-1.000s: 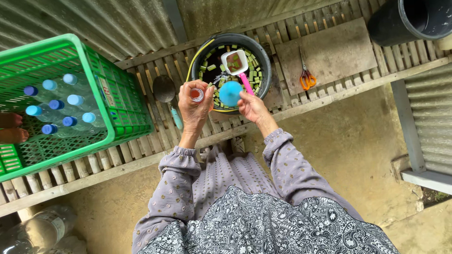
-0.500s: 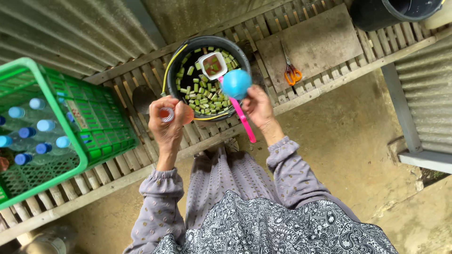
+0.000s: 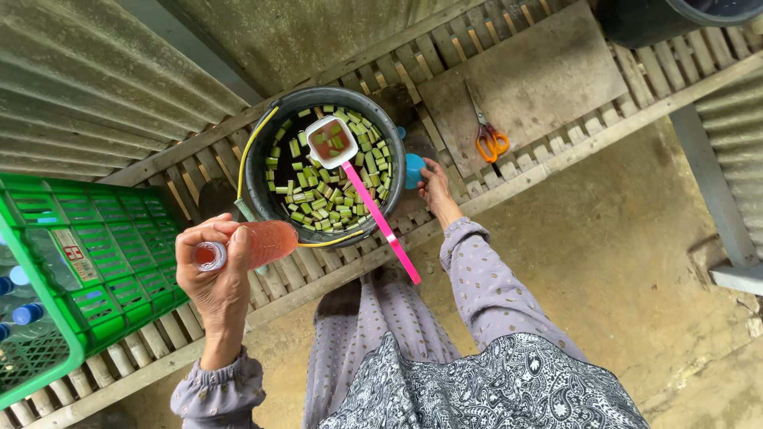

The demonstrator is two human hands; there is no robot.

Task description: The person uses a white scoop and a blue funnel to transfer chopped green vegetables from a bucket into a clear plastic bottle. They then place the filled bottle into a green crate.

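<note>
Slatted bench [image 3: 556, 151]: one bucket [image 3: 262, 163]; left hand [image 3: 213, 274] grips bottle [image 3: 246, 246] (pink); right hand [image 3: 435, 189] touches cup [image 3: 413, 169].

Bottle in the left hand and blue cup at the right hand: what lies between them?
In the head view, the black pot of cut green pieces lies between the bottle and the blue cup, with the pink-handled ladle resting across it.

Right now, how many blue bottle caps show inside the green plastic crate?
2 blue bottle caps: one at the crate's far left edge, one just below it. More may lie out of frame.
</note>
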